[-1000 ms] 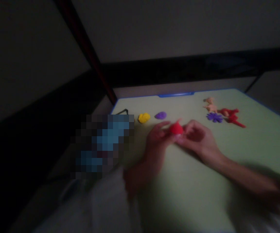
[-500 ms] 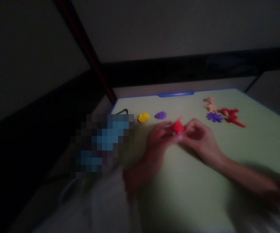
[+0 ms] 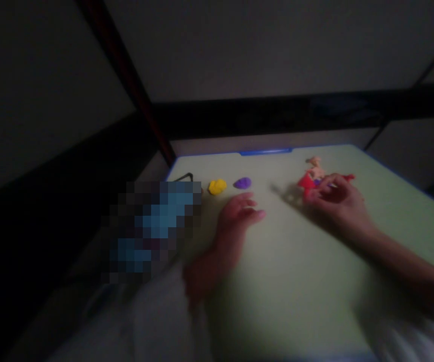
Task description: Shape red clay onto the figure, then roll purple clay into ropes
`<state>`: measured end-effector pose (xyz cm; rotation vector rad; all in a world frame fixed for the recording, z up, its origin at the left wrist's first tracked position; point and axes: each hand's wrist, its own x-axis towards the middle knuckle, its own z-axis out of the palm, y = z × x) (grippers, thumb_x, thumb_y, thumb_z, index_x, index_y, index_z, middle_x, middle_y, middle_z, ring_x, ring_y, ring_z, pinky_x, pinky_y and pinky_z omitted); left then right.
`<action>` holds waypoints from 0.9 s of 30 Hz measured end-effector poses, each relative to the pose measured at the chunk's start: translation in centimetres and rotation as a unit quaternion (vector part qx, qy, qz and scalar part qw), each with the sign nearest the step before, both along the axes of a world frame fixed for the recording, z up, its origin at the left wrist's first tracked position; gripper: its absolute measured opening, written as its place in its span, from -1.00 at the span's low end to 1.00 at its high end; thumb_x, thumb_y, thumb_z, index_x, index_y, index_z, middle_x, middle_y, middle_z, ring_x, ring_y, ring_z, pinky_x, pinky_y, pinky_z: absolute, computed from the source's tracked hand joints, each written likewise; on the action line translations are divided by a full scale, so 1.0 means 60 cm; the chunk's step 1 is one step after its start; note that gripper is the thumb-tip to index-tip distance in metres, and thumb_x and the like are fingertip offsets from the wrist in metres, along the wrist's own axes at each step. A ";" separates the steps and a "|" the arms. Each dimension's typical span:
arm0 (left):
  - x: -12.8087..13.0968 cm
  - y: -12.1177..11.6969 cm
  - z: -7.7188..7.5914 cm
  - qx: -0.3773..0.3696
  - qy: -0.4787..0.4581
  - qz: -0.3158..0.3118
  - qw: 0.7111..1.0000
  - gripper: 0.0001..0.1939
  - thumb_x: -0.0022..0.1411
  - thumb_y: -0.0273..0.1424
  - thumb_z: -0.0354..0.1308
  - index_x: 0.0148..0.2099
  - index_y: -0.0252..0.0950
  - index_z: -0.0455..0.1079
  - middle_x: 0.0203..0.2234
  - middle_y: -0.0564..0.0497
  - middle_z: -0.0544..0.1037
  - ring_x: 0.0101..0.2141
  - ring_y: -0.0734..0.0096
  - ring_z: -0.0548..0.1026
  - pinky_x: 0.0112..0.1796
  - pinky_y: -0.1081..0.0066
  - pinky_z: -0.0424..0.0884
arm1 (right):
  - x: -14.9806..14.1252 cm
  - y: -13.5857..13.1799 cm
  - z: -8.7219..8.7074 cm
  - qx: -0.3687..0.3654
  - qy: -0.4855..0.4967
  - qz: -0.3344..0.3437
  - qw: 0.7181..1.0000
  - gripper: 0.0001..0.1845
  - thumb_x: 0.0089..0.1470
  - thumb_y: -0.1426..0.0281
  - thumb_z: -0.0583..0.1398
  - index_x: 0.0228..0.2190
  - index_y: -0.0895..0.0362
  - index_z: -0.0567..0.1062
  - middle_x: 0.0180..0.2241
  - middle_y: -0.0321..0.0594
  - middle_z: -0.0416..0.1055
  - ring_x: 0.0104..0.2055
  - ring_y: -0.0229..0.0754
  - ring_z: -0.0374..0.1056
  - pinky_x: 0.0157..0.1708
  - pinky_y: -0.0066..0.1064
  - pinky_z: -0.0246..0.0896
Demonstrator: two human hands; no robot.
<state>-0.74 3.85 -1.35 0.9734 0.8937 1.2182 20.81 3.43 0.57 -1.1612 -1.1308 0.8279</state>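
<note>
My right hand point(image 3: 339, 201) pinches a small red piece point(image 3: 306, 182), pointed at the top, which looks like modelling clay. It is held above the table near the right-hand group of shapes, and its shadow falls to the left. My left hand point(image 3: 239, 213) is over the table with nothing in it, thumb and fingers apart. Just beyond the left hand lie a purple clay lump point(image 3: 243, 183) and a yellow clay lump point(image 3: 217, 186). Behind my right hand are peach clay shapes point(image 3: 316, 172) and a red shape point(image 3: 348, 178), partly hidden.
The pale green table point(image 3: 277, 291) has a blue rim and a blue strip point(image 3: 265, 152) at its far edge. On the left, a blurred-out bluish patch point(image 3: 164, 216) covers whatever is there. A dark band point(image 3: 239, 120) runs along the wall behind.
My right hand has moved right, away from my left hand, taking the red clay piece with it. The left hand has let go and stays near the lumps. The view has shifted slightly.
</note>
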 end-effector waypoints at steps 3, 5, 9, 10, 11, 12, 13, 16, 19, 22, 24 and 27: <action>-0.001 -0.001 0.005 -0.005 -0.009 -0.003 1.000 -0.55 -0.10 -0.52 0.29 -0.09 -0.29 0.36 -0.27 0.02 0.45 -0.31 0.52 0.41 -0.22 0.47 0.29 | 0.050 -0.014 0.001 -0.043 -0.015 -0.038 0.998 -0.65 -0.34 0.47 0.41 -0.56 0.11 0.32 -0.57 -0.39 0.40 -0.47 -0.32 0.37 -0.42 -0.51 0.26; 0.000 -0.001 0.009 -0.013 -0.013 -0.003 1.000 -0.56 -0.13 -0.54 0.29 -0.12 -0.30 0.37 -0.29 0.03 0.45 -0.33 0.54 0.41 -0.24 0.48 0.29 | 0.082 -0.029 0.003 -0.070 -0.022 -0.064 0.995 -0.63 -0.38 0.45 0.42 -0.58 0.12 0.31 -0.58 -0.38 0.42 -0.51 -0.34 0.35 -0.49 -0.54 0.23; 0.003 0.000 0.016 -0.029 -0.027 0.004 0.999 -0.57 -0.18 -0.58 0.28 -0.17 -0.32 0.39 -0.34 0.06 0.45 -0.37 0.57 0.40 -0.28 0.51 0.29 | 0.133 -0.056 0.008 -0.154 -0.043 -0.138 0.977 -0.57 -0.45 0.34 0.45 -0.57 0.12 0.33 -0.53 -0.31 0.50 -0.47 -0.27 0.42 -0.51 -0.53 0.26; 0.003 0.001 0.016 -0.031 -0.030 0.005 0.999 -0.56 -0.20 -0.59 0.28 -0.17 -0.32 0.39 -0.35 0.07 0.45 -0.38 0.58 0.39 -0.29 0.52 0.29 | 0.141 -0.059 0.009 -0.171 -0.046 -0.148 0.973 -0.56 -0.47 0.32 0.45 -0.57 0.11 0.32 -0.52 -0.30 0.52 -0.46 -0.25 0.43 -0.50 -0.52 0.27; 0.003 0.002 0.016 -0.032 -0.033 0.003 0.999 -0.56 -0.20 -0.60 0.29 -0.17 -0.33 0.39 -0.36 0.07 0.45 -0.39 0.59 0.39 -0.30 0.52 0.29 | 0.148 -0.061 0.009 -0.182 -0.046 -0.151 0.971 -0.54 -0.50 0.31 0.45 -0.58 0.11 0.31 -0.52 -0.30 0.52 -0.46 -0.24 0.44 -0.49 -0.51 0.29; 0.003 0.002 0.017 -0.034 -0.037 0.001 0.999 -0.56 -0.21 -0.60 0.29 -0.18 -0.33 0.39 -0.37 0.08 0.45 -0.40 0.60 0.38 -0.30 0.53 0.28 | 0.152 -0.061 0.009 -0.189 -0.045 -0.147 0.970 -0.53 -0.52 0.31 0.45 -0.58 0.11 0.30 -0.52 -0.30 0.53 -0.46 -0.23 0.45 -0.49 -0.50 0.30; 0.003 0.003 0.017 -0.035 -0.042 -0.001 0.999 -0.56 -0.22 -0.61 0.29 -0.19 -0.33 0.39 -0.38 0.09 0.44 -0.41 0.61 0.37 -0.31 0.54 0.28 | 0.156 -0.060 0.009 -0.192 -0.044 -0.140 0.970 -0.52 -0.54 0.32 0.45 -0.58 0.11 0.29 -0.53 -0.31 0.53 -0.47 -0.23 0.45 -0.49 -0.50 0.30; 0.002 0.004 0.017 -0.038 -0.049 -0.006 0.998 -0.56 -0.23 -0.60 0.30 -0.20 -0.33 0.38 -0.37 0.09 0.44 -0.39 0.61 0.37 -0.32 0.54 0.27 | 0.165 -0.053 0.009 -0.195 -0.050 -0.127 0.971 -0.50 -0.57 0.35 0.45 -0.57 0.11 0.29 -0.54 -0.30 0.53 -0.51 -0.22 0.44 -0.53 -0.49 0.29; 0.001 0.003 0.019 -0.036 -0.044 -0.003 0.998 -0.57 -0.23 -0.60 0.29 -0.21 -0.33 0.38 -0.37 0.08 0.43 -0.38 0.59 0.37 -0.32 0.54 0.27 | 0.171 -0.047 0.007 -0.194 -0.060 -0.137 0.969 -0.50 -0.59 0.36 0.44 -0.58 0.11 0.29 -0.57 -0.32 0.52 -0.55 -0.22 0.43 -0.55 -0.48 0.27; 0.001 0.003 0.022 -0.039 -0.045 0.000 0.998 -0.58 -0.23 -0.61 0.28 -0.22 -0.34 0.37 -0.37 0.08 0.43 -0.38 0.59 0.37 -0.33 0.55 0.26 | 0.174 -0.044 0.006 -0.197 -0.070 -0.145 0.967 -0.51 -0.61 0.38 0.44 -0.59 0.11 0.29 -0.61 -0.33 0.50 -0.58 -0.23 0.41 -0.58 -0.50 0.23; 0.002 0.003 0.024 -0.045 -0.049 -0.003 0.998 -0.57 -0.24 -0.60 0.28 -0.21 -0.34 0.37 -0.37 0.08 0.43 -0.38 0.59 0.37 -0.34 0.55 0.26 | 0.174 -0.042 0.005 -0.199 -0.076 -0.149 0.966 -0.52 -0.62 0.41 0.43 -0.59 0.11 0.30 -0.62 -0.33 0.49 -0.59 -0.24 0.39 -0.61 -0.51 0.21; 0.002 0.001 0.025 -0.050 -0.053 -0.007 0.997 -0.57 -0.23 -0.59 0.28 -0.20 -0.34 0.36 -0.37 0.07 0.42 -0.37 0.58 0.36 -0.33 0.55 0.26 | 0.175 -0.040 0.006 -0.201 -0.079 -0.156 0.964 -0.53 -0.59 0.41 0.42 -0.59 0.10 0.30 -0.62 -0.35 0.49 -0.57 -0.25 0.40 -0.60 -0.53 0.22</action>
